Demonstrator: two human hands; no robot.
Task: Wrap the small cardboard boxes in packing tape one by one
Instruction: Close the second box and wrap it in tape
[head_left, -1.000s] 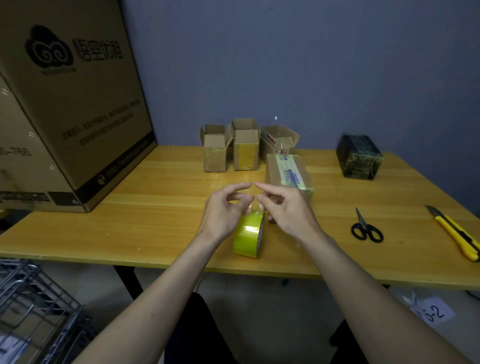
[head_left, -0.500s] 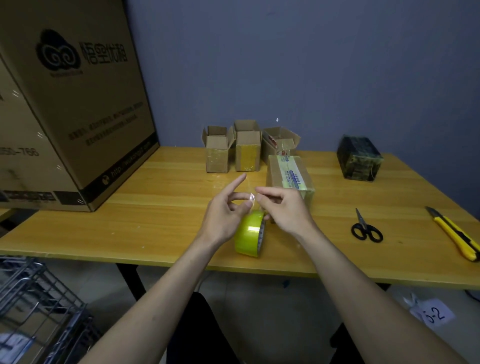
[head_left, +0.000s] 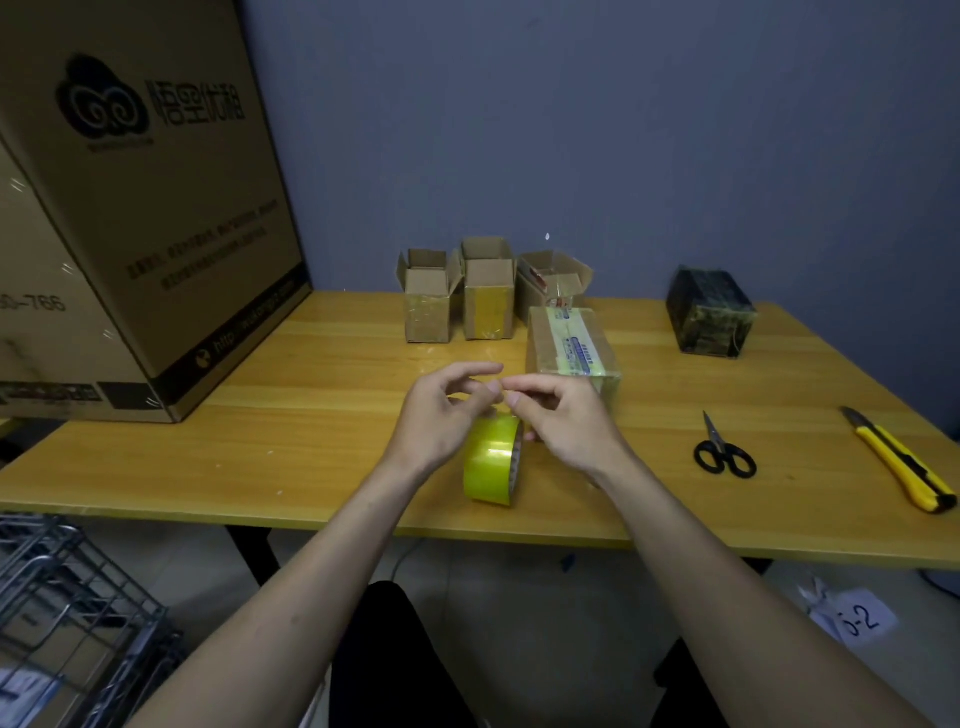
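Observation:
A roll of yellow packing tape (head_left: 491, 462) stands on edge near the front of the wooden table (head_left: 260, 441). My left hand (head_left: 441, 415) curls over the roll's top left side and holds it. My right hand (head_left: 566, 421) is at the top right, thumb and forefinger pinching the tape's loose end where both hands' fingertips meet. Just behind my right hand lies a closed small cardboard box (head_left: 571, 348) with a taped top. Three open small boxes (head_left: 427, 312) (head_left: 487, 306) (head_left: 550, 283) stand in a row at the back.
A dark wrapped box (head_left: 709, 312) sits at the back right. Black scissors (head_left: 722, 454) and a yellow utility knife (head_left: 898, 460) lie to the right. A big cardboard carton (head_left: 130, 208) fills the table's left end. A wire rack (head_left: 67, 613) stands below left.
Both hands stayed over the roll. The left forefinger, stretched out half a second ago, has curled down, and the fingertips of both hands have closed together at the roll's top.

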